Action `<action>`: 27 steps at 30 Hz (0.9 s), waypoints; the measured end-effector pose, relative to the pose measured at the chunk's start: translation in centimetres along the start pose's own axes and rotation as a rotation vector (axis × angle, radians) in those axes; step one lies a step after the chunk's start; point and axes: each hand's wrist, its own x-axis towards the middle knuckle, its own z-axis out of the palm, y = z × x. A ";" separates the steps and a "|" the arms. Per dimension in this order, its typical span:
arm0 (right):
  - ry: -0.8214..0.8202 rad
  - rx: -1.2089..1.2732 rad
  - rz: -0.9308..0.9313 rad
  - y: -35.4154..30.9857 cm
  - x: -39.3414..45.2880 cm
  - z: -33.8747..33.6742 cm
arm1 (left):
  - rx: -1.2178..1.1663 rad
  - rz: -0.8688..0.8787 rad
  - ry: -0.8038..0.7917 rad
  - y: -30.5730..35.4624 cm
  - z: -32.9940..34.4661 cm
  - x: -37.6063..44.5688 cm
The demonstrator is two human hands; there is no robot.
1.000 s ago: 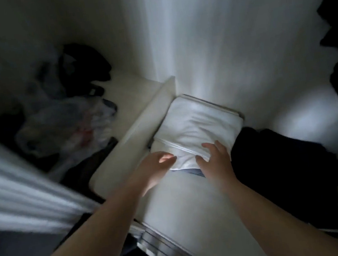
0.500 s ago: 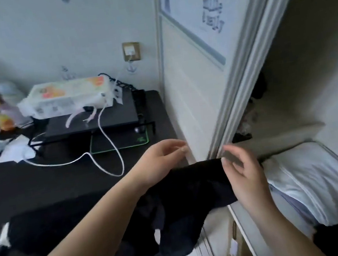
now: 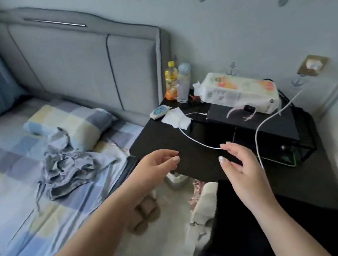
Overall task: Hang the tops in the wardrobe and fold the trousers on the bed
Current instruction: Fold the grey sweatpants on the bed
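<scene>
- Both your hands are up in front of you over the black bedside table (image 3: pixel 160 135), and the bed (image 3: pixel 11 204) is off to your left.
- Your left hand (image 3: pixel 156 168) has thumb and forefinger drawn close together. Against that dark tabletop I cannot tell whether they pinch any cloth.
- Your right hand (image 3: pixel 241 169) is wide, fingers spread and relaxed, gripping nothing that shows.
- The black garment (image 3: pixel 242 226) hangs low on the right, under your right forearm. What carries it is hidden.
- 1 grey garment (image 3: pixel 67 166) lies crumpled on the bed, touching the checked pillow (image 3: pixel 72 126). It has a trailing drawstring, so I read it as trousers waiting to be folded.
- The wardrobe is not in view, so you look to be on the bed half of the job, bringing the black piece across.
- Next call: get a firm hold on the black garment with both hands and carry it left onto the open sheet below the grey heap, then spread it flat.
- Mind the white cable (image 3: pixel 196 141) running just beside your right fingertips, and the slippers (image 3: pixel 145 213) on the floor between you and the bed.
</scene>
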 end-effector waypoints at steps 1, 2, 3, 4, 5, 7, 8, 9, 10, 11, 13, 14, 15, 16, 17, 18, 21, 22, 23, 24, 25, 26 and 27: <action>-0.047 0.018 -0.011 -0.7 0.7 2.6 | -0.001 -0.018 0.047 -0.8 -2.5 -0.4; -0.090 0.030 -0.016 -1.2 1.3 4.7 | -0.011 -0.036 0.095 -1.6 -4.6 -0.8; -0.142 0.041 -0.019 -1.7 1.9 7.2 | -0.021 -0.057 0.148 -2.5 -6.9 -1.4; -0.192 0.050 -0.020 -2.2 2.3 9.2 | -0.029 -0.073 0.189 -3.3 -8.7 -1.9; -0.241 0.053 -0.025 -2.6 2.8 11.2 | -0.035 -0.094 0.224 -4.0 -10.5 -2.5; -0.332 0.064 -0.038 -3.6 3.8 15.5 | -0.051 -0.140 0.290 -5.4 -14.0 -3.6; -0.374 0.072 -0.047 -4.0 4.3 17.6 | -0.064 -0.160 0.327 -6.2 -15.8 -4.1; -0.421 0.073 -0.056 -4.4 4.8 19.7 | -0.075 -0.182 0.364 -7.0 -17.3 -4.5; -0.473 0.070 -0.057 -4.6 5.3 21.8 | -0.086 -0.203 0.395 -7.9 -18.7 -4.8; -0.520 0.066 -0.057 -4.7 5.7 23.5 | -0.092 -0.226 0.417 -8.6 -19.7 -5.0; -0.601 0.048 -0.063 -4.5 6.9 26.7 | -0.113 -0.276 0.475 -10.2 -21.7 -5.1; -0.633 0.030 -0.064 -4.5 7.5 28.2 | -0.134 -0.301 0.501 -11.1 -22.7 -5.0; -0.659 0.019 -0.067 -4.4 8.5 30.3 | -0.164 -0.331 0.523 -12.1 -24.1 -4.6; -0.669 0.006 -0.071 -4.3 9.3 31.7 | -0.200 -0.364 0.535 -12.8 -25.1 -4.3; -0.684 -0.002 -0.076 -4.2 10.4 33.4 | -0.242 -0.397 0.557 -13.7 -26.2 -3.7; -0.715 -0.009 -0.069 -3.9 11.7 35.4 | -0.289 -0.430 0.600 -14.9 -27.3 -3.0; -0.817 -0.045 -0.024 -2.4 14.2 40.5 | -0.445 -0.532 0.723 -17.8 -29.3 -1.6; -0.849 -0.061 -0.016 -1.8 14.9 42.5 | -0.479 -0.555 0.753 -18.7 -30.2 -1.0; -0.884 -0.084 -0.010 -1.2 15.6 44.4 | -0.504 -0.575 0.777 -19.8 -31.2 -0.5; -0.915 -0.107 0.006 -0.5 16.1 46.4 | -0.526 -0.595 0.800 -20.8 -32.3 0.1; -0.944 -0.129 0.032 0.3 16.7 48.7 | -0.550 -0.618 0.822 -22.0 -33.7 0.8; -0.971 -0.157 0.058 0.8 17.1 50.6 | -0.569 -0.640 0.841 -23.1 -34.9 1.3; -1.002 -0.194 0.073 1.7 17.5 52.9 | -0.582 -0.664 0.857 -24.7 -36.2 2.1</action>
